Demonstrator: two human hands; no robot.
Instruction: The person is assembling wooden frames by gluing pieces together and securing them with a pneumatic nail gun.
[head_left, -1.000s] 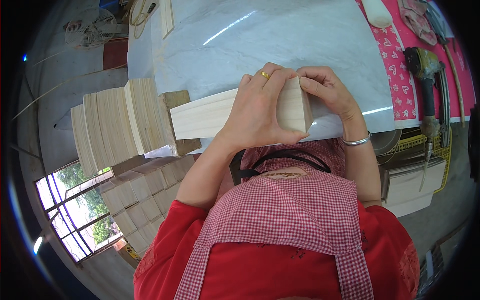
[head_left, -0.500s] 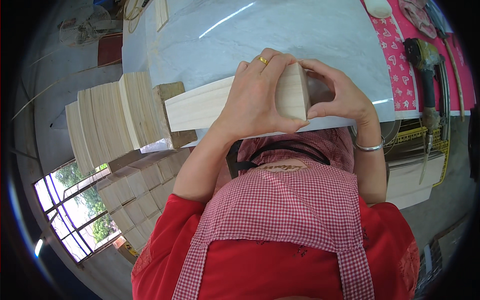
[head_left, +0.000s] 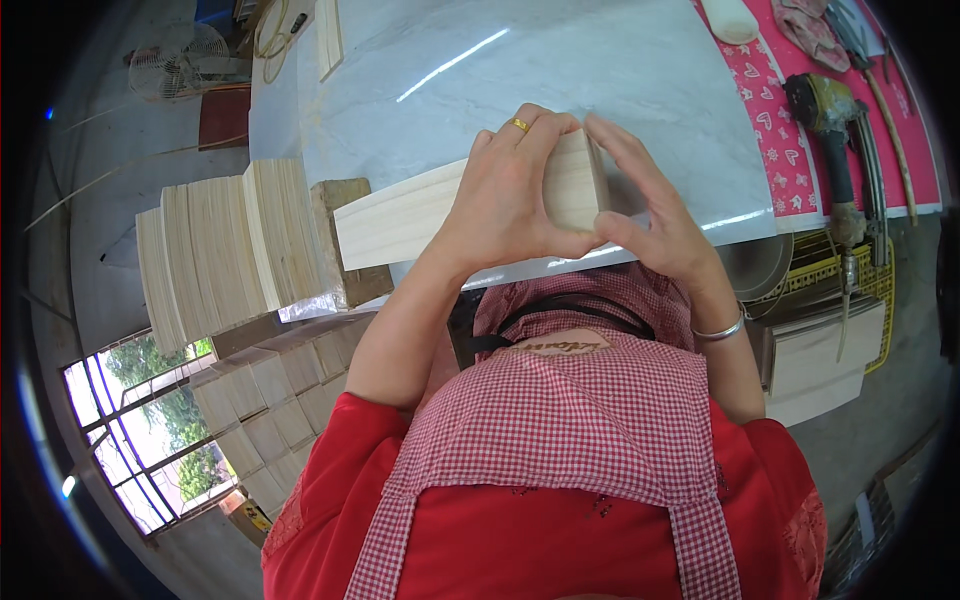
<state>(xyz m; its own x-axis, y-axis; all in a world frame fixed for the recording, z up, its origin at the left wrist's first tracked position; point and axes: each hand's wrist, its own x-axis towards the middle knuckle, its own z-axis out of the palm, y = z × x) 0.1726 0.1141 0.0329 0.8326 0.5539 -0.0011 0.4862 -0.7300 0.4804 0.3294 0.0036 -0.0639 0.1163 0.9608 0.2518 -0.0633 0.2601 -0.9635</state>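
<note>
A pale, tapered wooden block (head_left: 402, 208) lies lengthwise along the near edge of the table; I cannot tell whether it is one piece or several boards held together. My left hand (head_left: 507, 195) grips it from above near its wide end, fingers over the far edge and thumb along the near edge. A gold ring shows on one finger. At the wide right end, my right hand (head_left: 650, 205) curves round with fingertips at the far corner and thumb at the near corner. The narrow end reaches a worn wooden block (head_left: 345, 288) at the left.
Several stacked thin boards (head_left: 215, 245) stand left of the table (head_left: 420, 110). Upper right, a nail gun (head_left: 835, 135) rests on a pink patterned cloth (head_left: 765, 110). A yellow crate (head_left: 885, 310) and boards (head_left: 825, 350) sit below. Slim wood strips (head_left: 328, 40) lie at the far left.
My right hand has shifted slightly, its fingers now straighter against the block's wide end. The left hand keeps its grip. The whole view has moved a little.
</note>
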